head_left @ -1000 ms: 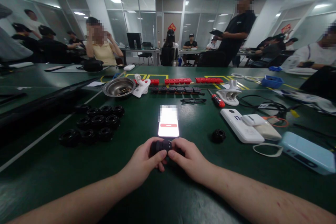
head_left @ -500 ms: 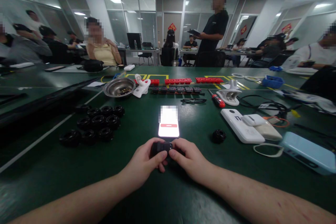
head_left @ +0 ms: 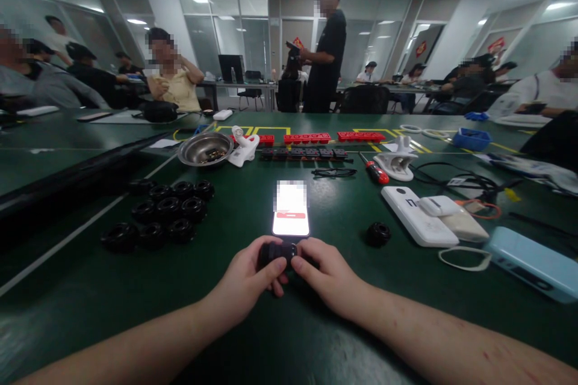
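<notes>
In front of me, both hands meet over a black round part [head_left: 271, 254], glossy and partly covered by fingers. My left hand [head_left: 250, 271] is wrapped around its left side, thumb laid across the near face. At its right end, the thumb and fingertips of my right hand [head_left: 321, 267] are pinched against it, where a small shiny spot shows; I cannot make out whether a separate small piece is there. Just beyond the hands lies a phone [head_left: 291, 227] with a bright screen. A similar black part [head_left: 378, 233] sits alone to the right; several more black parts [head_left: 168, 210] are grouped at the left.
Farther back are a metal bowl [head_left: 189, 155] of small brass-coloured pieces, a white stand [head_left: 244, 147], red trays [head_left: 307, 138], a black strip [head_left: 307, 155] and a screwdriver [head_left: 376, 172]. Power banks [head_left: 418, 222], a light blue box [head_left: 535, 263] and cables [head_left: 469, 175] lie right. People sit beyond.
Both hands stay almost still on the black part. In the background, a standing person with a tablet has moved left, and a seated person in yellow has shifted their arms.
</notes>
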Motion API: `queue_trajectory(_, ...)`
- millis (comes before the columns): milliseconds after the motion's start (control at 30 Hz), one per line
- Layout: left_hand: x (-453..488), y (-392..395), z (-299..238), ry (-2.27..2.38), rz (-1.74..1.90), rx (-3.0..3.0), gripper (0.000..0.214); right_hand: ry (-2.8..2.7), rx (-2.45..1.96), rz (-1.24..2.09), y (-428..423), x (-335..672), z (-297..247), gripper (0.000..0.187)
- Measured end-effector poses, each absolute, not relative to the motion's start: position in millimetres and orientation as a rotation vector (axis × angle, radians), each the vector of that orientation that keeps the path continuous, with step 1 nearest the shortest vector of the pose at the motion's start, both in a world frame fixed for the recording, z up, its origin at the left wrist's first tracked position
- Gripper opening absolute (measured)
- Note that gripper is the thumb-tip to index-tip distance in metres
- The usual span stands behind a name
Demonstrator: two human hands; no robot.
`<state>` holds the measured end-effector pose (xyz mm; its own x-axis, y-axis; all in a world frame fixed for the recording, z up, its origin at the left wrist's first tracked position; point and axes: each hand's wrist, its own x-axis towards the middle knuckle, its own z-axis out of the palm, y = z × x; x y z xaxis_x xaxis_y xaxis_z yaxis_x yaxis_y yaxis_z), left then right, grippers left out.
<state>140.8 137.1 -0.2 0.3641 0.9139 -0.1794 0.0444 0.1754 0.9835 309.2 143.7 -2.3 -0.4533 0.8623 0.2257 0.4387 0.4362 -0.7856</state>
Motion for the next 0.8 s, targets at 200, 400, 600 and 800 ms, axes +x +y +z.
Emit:
queue_trajectory(200,140.4,138.5,-0.1,1.023,0.814,1.277,0.032,-2.035,-1.079,0.937,141.2,308.9,-0.3,0.012)
queue_trajectory(400,141.8,137.2,0.2,1.006,0.804,1.236,0.035,-2.140,-1.035,0.823,143.4,311.2,-3.2,0.038)
queue_trajectory(600,141.8,138.5,0.8,1.025,0.772,1.231,0.033,-2.060,-1.107,0.911,146.0,310.4,-6.7,0.028)
queue_trajectory(800,140.3,138.1,1.1,1.020,0.802,1.280,0.029,-1.998,-1.032,1.008,142.4,308.3,-1.9,0.015)
